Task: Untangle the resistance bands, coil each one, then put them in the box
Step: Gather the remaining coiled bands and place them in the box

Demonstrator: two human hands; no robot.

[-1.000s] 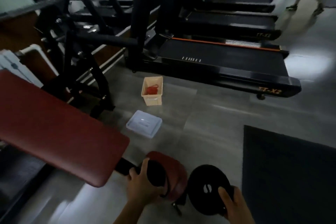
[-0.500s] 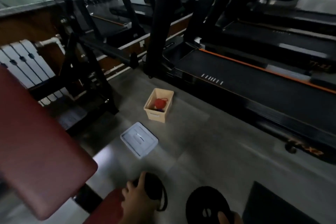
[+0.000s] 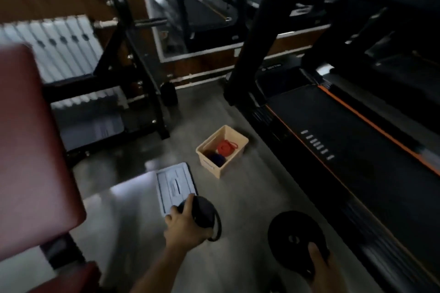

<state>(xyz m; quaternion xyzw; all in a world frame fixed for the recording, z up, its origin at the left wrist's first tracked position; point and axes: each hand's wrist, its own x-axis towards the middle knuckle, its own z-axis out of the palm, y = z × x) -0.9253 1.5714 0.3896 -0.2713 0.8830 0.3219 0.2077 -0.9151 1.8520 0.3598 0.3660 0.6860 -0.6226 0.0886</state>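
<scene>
View from a head-worn camera, looking down at a gym floor (image 3: pixel 250 200) of smooth, grey, slightly glossy concrete that catches pale reflections.

The left hand (image 3: pixel 184 223) has its fingers curled around a small, tightly wound black band coil (image 3: pixel 202 213); one loose loop of flat rubbery strap hangs off the coil's right side. The right hand (image 3: pixel 320 266), low at the frame's edge, holds a larger black band coil (image 3: pixel 292 235) by its lower rim, thumb laid on its face. This coil is a flat disc with a small opening at its centre.

Ahead on the floor stands an open beige plastic box (image 3: pixel 222 151), rectangular with a rolled rim. Inside lie a red coiled band (image 3: pixel 225 147) and a dark blue one (image 3: pixel 217 158). A pale grey ribbed plastic lid (image 3: pixel 175 184) lies flat on the floor, near the box and just beyond the left hand.

A dark red padded bench (image 3: pixel 33 145) fills the left. A black treadmill (image 3: pixel 345 140) with an orange stripe runs along the right. Behind are black steel frames and a white ribbed radiator (image 3: pixel 59 47). Any lettering is too blurred to read.
</scene>
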